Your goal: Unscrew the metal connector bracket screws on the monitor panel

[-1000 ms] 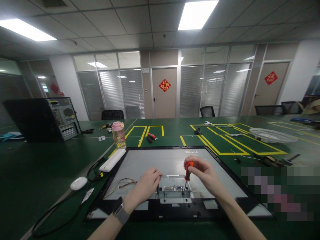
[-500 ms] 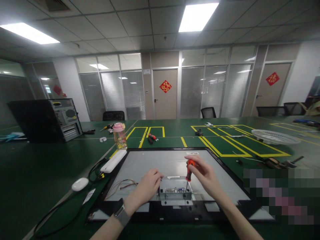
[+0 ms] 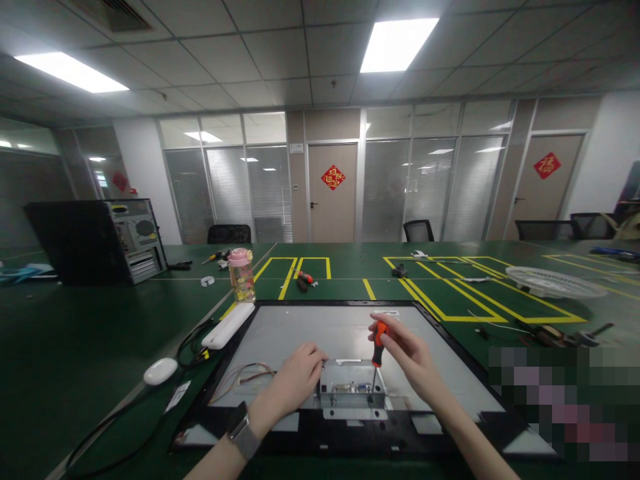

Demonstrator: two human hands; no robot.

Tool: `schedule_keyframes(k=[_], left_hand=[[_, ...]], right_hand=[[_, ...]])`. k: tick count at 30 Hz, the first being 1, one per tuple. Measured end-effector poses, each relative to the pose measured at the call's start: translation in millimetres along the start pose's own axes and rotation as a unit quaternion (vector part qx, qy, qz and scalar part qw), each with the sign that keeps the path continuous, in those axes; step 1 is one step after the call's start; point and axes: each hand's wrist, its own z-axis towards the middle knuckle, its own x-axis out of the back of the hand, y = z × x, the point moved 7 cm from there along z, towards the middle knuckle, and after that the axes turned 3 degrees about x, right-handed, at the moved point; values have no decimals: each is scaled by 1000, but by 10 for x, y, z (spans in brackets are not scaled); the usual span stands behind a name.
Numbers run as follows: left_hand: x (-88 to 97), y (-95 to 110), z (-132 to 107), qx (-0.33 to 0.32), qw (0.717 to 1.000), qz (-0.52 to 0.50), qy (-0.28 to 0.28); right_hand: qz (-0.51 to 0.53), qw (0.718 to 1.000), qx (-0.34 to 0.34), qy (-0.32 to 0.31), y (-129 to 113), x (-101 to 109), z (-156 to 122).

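Office workshop; glass partitions (image 3: 430,190), taped benches (image 3: 450,287)

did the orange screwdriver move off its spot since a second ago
No. The orange-handled screwdriver in the right hand keeps its tip at the right end of the small grey metal bracket.

We have the panel (image 3: 310,333) flat on the table (image 3: 75,360) before us, bottle (image 3: 241,275) behind it (leftward), computer case (image 3: 100,240) further left
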Motion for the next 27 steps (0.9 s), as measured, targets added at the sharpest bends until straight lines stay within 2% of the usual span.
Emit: schedule_keyframes(k=[4, 6, 14, 22, 27], left_hand=[[20, 26, -9, 4, 1000, 0, -4], [29, 36, -14, 7, 1000, 3, -8], [-8, -11, 3, 8, 1000, 5, -6], [0, -4, -5, 7, 1000, -3, 3], [16, 8, -3, 2, 1000, -8, 2]], right_hand=[[-54, 997, 44, 33, -18, 59, 19], [-58, 997, 43, 42, 11, 83, 22], [86, 996, -18, 26, 119, 60, 14], [40, 999, -15, 28, 84, 65, 20], [6, 998, 14, 54, 40, 77, 14]])
